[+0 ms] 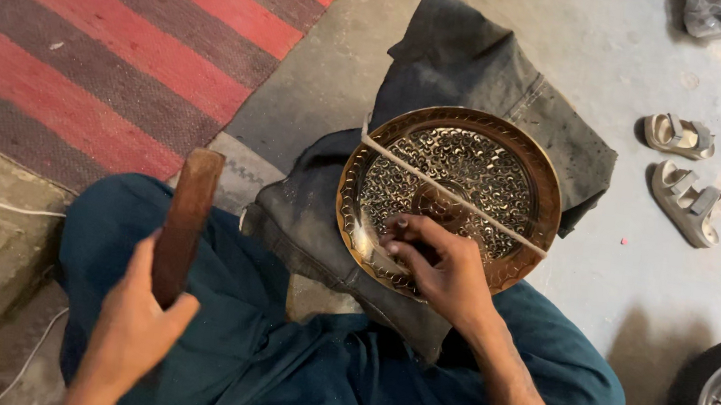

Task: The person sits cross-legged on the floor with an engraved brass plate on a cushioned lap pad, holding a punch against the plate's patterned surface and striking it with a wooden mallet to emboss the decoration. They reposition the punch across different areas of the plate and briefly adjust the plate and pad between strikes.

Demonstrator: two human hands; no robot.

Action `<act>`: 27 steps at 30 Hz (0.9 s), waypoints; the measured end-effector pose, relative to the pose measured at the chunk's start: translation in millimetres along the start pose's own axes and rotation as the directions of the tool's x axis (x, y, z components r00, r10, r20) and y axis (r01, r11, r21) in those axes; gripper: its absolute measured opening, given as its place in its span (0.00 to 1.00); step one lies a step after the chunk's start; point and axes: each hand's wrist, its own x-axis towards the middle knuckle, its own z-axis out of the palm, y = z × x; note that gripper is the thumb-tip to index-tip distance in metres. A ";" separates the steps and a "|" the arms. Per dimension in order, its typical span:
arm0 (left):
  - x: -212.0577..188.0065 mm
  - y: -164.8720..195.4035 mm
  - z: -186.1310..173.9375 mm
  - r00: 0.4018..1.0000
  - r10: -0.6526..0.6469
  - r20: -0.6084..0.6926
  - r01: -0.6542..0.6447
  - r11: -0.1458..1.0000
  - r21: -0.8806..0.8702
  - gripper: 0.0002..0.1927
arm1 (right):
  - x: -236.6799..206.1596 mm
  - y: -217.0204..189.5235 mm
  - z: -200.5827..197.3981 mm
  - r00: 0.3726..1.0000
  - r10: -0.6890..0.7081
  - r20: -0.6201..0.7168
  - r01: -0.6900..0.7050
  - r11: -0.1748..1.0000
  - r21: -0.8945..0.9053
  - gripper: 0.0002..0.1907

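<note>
Fingers of the right hand (435, 259) press the engraved brass plate (451, 194) steady on dark folded cloth (481, 72), while the left hand (135, 313) grips a raised wooden mallet (188, 216).

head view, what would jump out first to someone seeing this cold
The round, patterned brass plate at centre right, lying on a dark grey folded cloth, draws the eye first, with a thin pale rod across it and the right hand pressing on its near edge. At lower left the left hand holds a brown wooden block upright, with a red and grey striped rug behind.
</note>
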 end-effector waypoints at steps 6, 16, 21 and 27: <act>-24.4 33.1 23.1 0.994 0.068 0.083 -0.048 0.973 -0.226 0.38 | -1.7 6.3 3.6 0.999 -0.052 -0.011 0.052 0.999 -0.008 0.15; -14.7 79.3 18.3 0.931 0.313 0.186 -0.292 0.947 -0.134 0.39 | -4.4 11.7 6.8 0.995 -0.082 -0.065 0.081 0.997 -0.012 0.14; -5.4 89.1 15.8 0.919 0.357 0.169 -0.346 0.934 -0.094 0.38 | -5.8 14.5 9.0 0.993 -0.080 -0.089 0.078 0.996 -0.034 0.14; 6.6 100.3 10.7 0.882 0.413 0.225 -0.457 0.866 0.202 0.41 | -5.5 15.4 9.3 0.995 -0.066 -0.079 0.062 0.997 -0.044 0.15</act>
